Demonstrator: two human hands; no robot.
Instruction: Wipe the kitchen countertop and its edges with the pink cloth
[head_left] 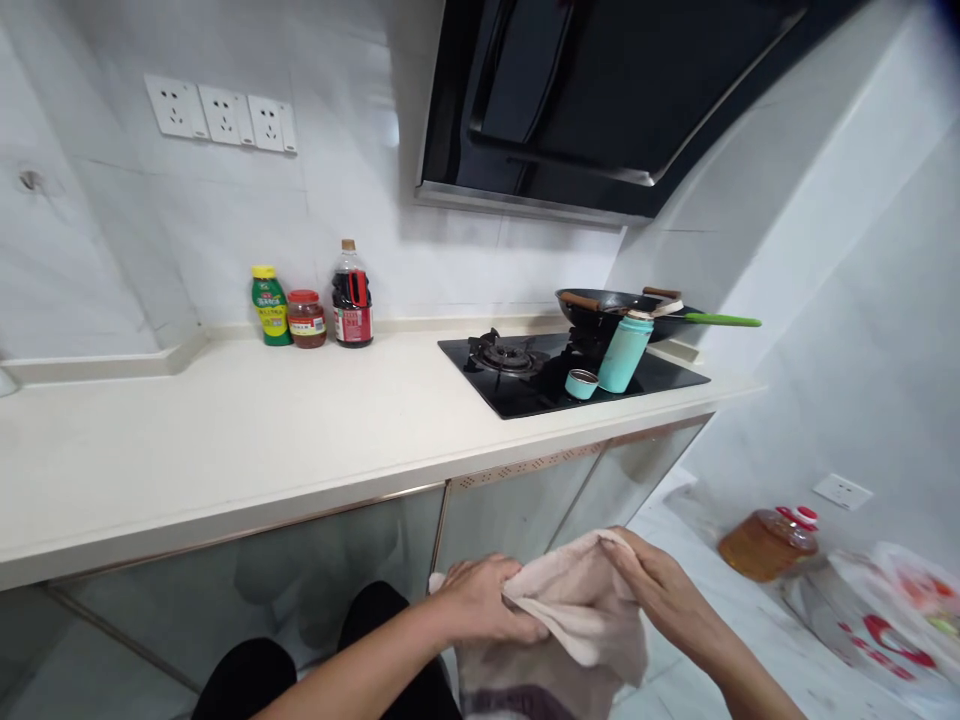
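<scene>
A pale pinkish cloth [577,600] hangs in loose folds between my two hands, in front of the lower cabinets. My left hand [487,600] is closed on its left side, the fingers bent into the fabric. At the cloth's upper right edge, my right hand [656,585] grips it with the thumb and fingers, some of them hidden behind the folds. Darker print shows on the cloth's lower part, cut off by the frame's bottom edge.
A turquoise flask [626,353] and its cup lid [581,384] stand on the black gas hob [525,395], before a wok [592,312]. Condiment bottles line the countertop's [225,430] back. An oil jug [765,545] and plastic bag [862,610] sit on the floor, right.
</scene>
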